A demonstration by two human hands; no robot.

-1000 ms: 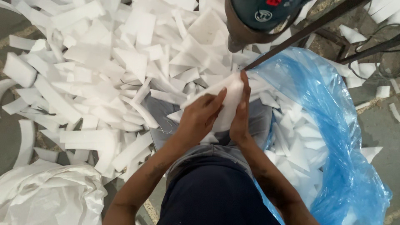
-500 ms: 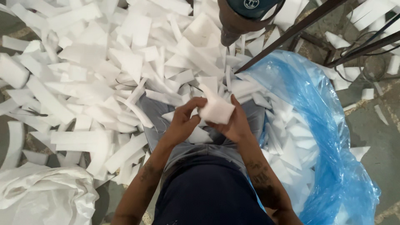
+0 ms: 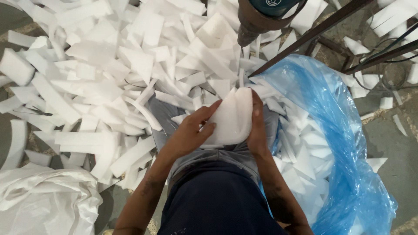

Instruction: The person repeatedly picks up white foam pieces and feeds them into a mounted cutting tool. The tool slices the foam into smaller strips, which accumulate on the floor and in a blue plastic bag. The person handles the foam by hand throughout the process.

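Both of my hands hold one white foam piece above my lap, in the middle of the view. My left hand grips its left side with the fingers spread over the face. Along its right edge lies my right hand, thumb on top. The piece is thick, with a pointed upper corner. Below it are my grey trousers and dark shirt.
A big heap of white foam offcuts covers the floor ahead and to the left. A blue plastic bag with foam pieces stands open at my right. A white sack lies bottom left. A motor housing and dark metal bars hang overhead.
The foam piece has been turned in my hands: a small square face showed half a second ago, and now its broad face points up. Both hands stay over my lap.
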